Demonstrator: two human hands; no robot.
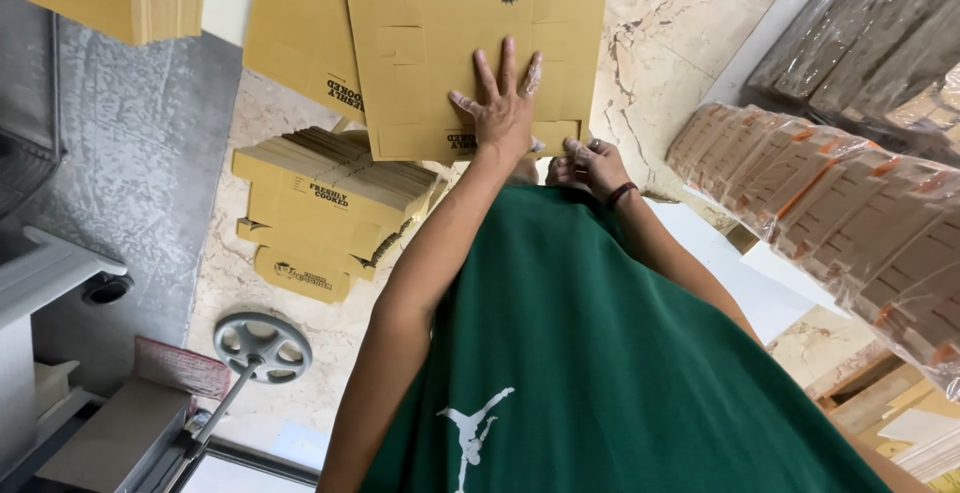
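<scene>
Even, bright indoor light, diffuse, no hard shadows. Mild sheen on the plastic-wrapped bundles [850, 203] at 3 o'clock and on the marble floor [670, 43] at 1 o'clock. Center sharp; wide-angle stretch toward edges, slight softness at 7 o'clock corner. Gray wall at 9 o'clock dimmer.

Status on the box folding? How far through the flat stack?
Done: no finished, folded box shows in this view. In hand: the left hand lies flat on a flat cardboard box blank, while the right hand fingers its lower edge. Left: a stack of flat blanks on the floor, plus wrapped bundles of blanks on the right.
</scene>
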